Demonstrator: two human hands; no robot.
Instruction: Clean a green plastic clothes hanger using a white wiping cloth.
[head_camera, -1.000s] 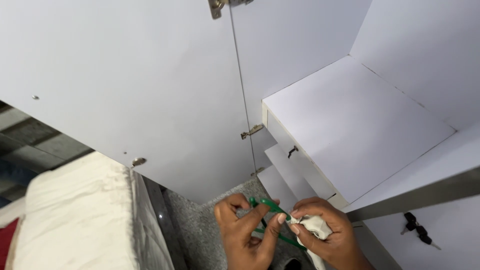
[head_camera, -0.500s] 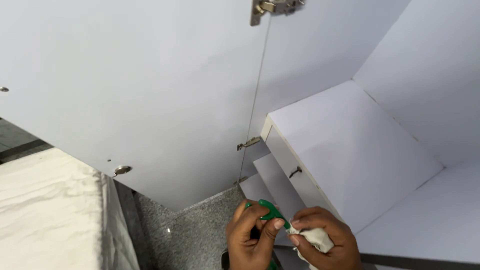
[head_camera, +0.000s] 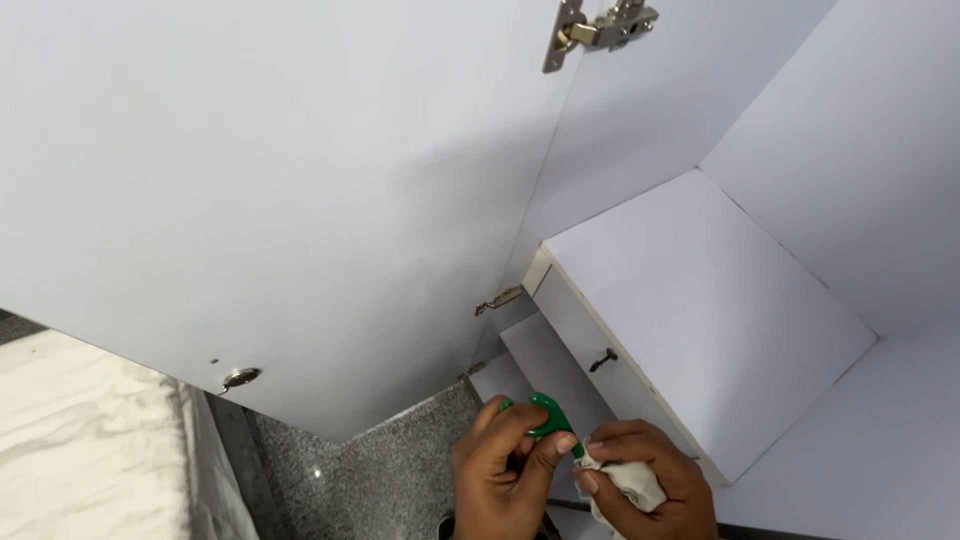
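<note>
Low in the head view, my left hand pinches a green plastic hook by its curved top, thumb and fingers closed on it. Touching it on the right, my right hand grips a crumpled white cloth pressed against the hook's lower end. Both hands hover in front of a white wardrobe's lower drawers, just below a drawer with a small dark pull.
The white wardrobe door stands open to the left, with metal hinges at the top and at mid-height. A white shelf lies inside. Grey speckled floor shows below; a white-covered bed is at the left.
The view has tilted up and rightwards, so the bed slid left and the top hinge came into sight. My hands stay together on the hook and cloth, now lower in view.
</note>
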